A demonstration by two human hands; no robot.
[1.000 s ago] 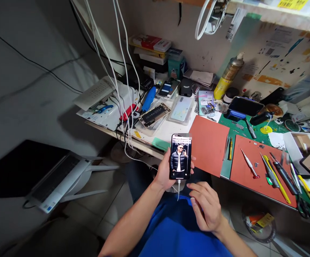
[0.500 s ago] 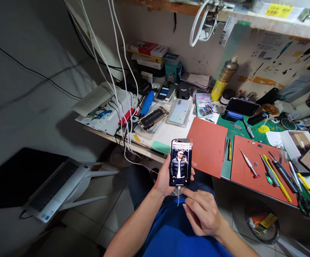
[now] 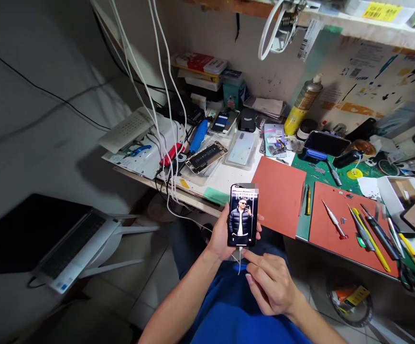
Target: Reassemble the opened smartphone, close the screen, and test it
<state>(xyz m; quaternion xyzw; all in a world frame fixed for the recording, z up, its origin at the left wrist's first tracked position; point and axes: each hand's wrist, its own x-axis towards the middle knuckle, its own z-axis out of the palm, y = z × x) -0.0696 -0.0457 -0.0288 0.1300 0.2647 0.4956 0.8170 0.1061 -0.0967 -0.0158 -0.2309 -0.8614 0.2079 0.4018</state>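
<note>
A smartphone [image 3: 243, 217] lies upright in my left hand [image 3: 220, 239], gripped along its sides over my lap. Its lit screen has a lock-screen picture of a person in a dark puffer jacket. A white charging cable [image 3: 240, 260] is plugged into its bottom edge. My right hand [image 3: 270, 282] holds nothing; its index finger stretches to the cable's plug, touching or very near it. The thumb stands apart below, while the other fingers are partly curled.
Beyond the phone stands a workbench with red mats [image 3: 281, 196], screwdrivers [image 3: 333, 219], scissors [image 3: 410, 277] and an opened phone [image 3: 206, 157]. White cables [image 3: 162, 95] hang at its left. A laptop [image 3: 73, 248] rests on a chair at left; a bin [image 3: 350, 301] is below right.
The view has shifted slightly. Both hands keep nearly the same pose, with the phone still held and the cable still plugged in.
</note>
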